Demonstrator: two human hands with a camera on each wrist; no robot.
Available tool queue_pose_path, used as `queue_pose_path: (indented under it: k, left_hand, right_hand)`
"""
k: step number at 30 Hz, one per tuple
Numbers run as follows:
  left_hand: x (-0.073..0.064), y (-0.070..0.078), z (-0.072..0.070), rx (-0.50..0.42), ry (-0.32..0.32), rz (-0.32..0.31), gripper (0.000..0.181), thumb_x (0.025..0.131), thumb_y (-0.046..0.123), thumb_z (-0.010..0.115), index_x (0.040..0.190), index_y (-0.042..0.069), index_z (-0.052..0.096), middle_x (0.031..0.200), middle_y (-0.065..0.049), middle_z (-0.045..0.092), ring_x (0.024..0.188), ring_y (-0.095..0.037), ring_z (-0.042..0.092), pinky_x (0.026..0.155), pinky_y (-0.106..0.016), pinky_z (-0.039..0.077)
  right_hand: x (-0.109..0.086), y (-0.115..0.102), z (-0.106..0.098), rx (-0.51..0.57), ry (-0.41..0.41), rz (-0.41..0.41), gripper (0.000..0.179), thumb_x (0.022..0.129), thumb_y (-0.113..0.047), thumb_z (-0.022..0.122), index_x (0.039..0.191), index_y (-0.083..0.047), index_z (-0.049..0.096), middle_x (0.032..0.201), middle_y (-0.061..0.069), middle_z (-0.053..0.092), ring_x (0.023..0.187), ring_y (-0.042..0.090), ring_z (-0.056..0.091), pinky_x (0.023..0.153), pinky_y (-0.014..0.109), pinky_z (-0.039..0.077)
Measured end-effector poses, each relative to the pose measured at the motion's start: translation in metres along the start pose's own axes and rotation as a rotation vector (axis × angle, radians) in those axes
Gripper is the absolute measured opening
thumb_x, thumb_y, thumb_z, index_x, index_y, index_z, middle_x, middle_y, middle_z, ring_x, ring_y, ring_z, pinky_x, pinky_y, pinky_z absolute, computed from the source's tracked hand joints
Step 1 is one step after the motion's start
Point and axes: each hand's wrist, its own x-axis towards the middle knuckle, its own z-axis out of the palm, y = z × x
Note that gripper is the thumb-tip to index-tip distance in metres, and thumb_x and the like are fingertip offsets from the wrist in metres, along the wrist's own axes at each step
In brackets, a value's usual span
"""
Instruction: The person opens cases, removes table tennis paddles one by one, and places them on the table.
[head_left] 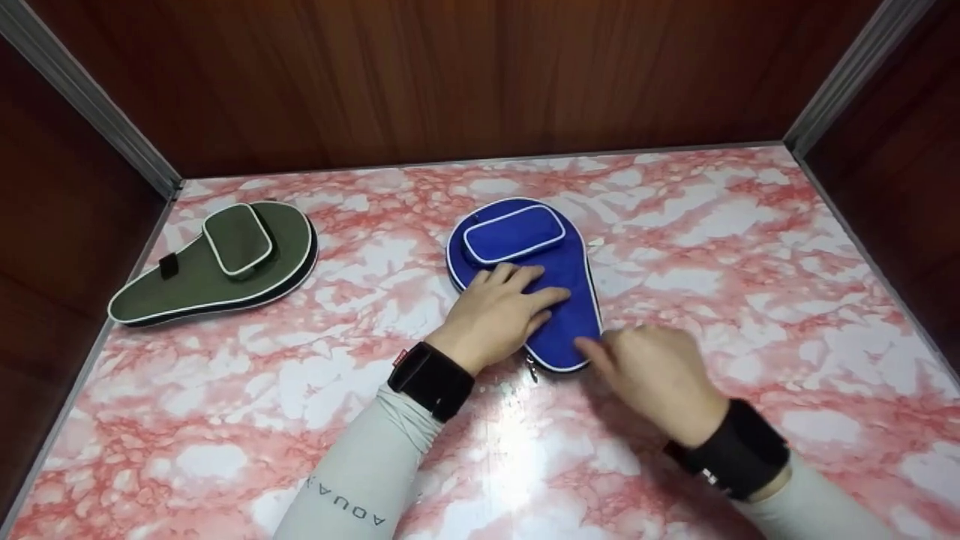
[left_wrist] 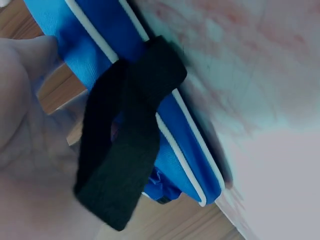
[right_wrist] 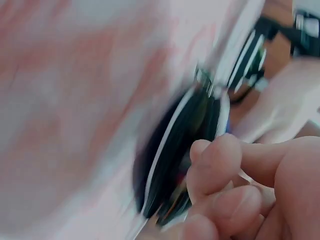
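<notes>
A blue table tennis bat case (head_left: 551,300) with white piping and a raised pocket lies flat, its narrow end towards me. My left hand (head_left: 491,315) rests on its lower left part, fingers spread over the fabric. In the left wrist view, a black strap loop (left_wrist: 117,145) stands out from the case's side. At the right edge of the narrow end, my blurred right hand (head_left: 652,375) has its fingers curled and pinched at the zip; the zipper pull there is hidden by them. A dark gap (right_wrist: 175,145) shows along the edge, beside another metal zipper pull (right_wrist: 204,77).
An olive green bat case (head_left: 289,232) with white piping and its own pocket lies at the left. Red and white marbled tabletop (head_left: 750,300) surrounds both cases. Dark wooden panels (head_left: 480,82) with grey metal edging rise at the back and both sides.
</notes>
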Motion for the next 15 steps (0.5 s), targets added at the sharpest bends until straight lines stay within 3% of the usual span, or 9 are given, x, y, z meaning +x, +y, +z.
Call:
queue_pose_path:
  k: [6,10,15]
  left_hand:
    - [0.001,-0.008,-0.002,-0.081,-0.031,0.033,0.037,0.117,0.034,0.054,0.151,0.029,0.067,0.167,-0.012,0.051,0.154,-0.037,0.046,0.127,-0.053,0.033]
    - [0.002,-0.009,-0.002,-0.082,-0.024,-0.001,0.031,0.117,0.038,0.054,0.139,0.021,0.069,0.164,-0.015,0.052,0.156,-0.043,0.042,0.131,-0.056,0.025]
    - [0.003,0.004,0.0,0.043,0.046,-0.103,0.04,0.112,0.049,0.059,0.131,0.015,0.066,0.155,-0.018,0.058,0.148,-0.044,0.049,0.12,-0.061,0.04]
  right_hand:
    - [0.015,0.033,-0.001,0.043,0.057,0.127,0.039,0.109,-0.037,0.07,0.081,-0.01,0.076,0.062,0.003,0.063,0.054,0.031,0.063,0.052,0.055,0.048]
    - [0.024,0.044,0.006,0.056,0.089,0.162,0.036,0.109,-0.037,0.069,0.087,-0.009,0.076,0.067,0.006,0.067,0.06,0.034,0.066,0.055,0.058,0.049]
    - [0.032,0.05,0.012,0.094,0.106,0.189,0.037,0.11,-0.035,0.068,0.118,-0.001,0.078,0.096,0.015,0.078,0.081,0.039,0.075,0.067,0.063,0.057]
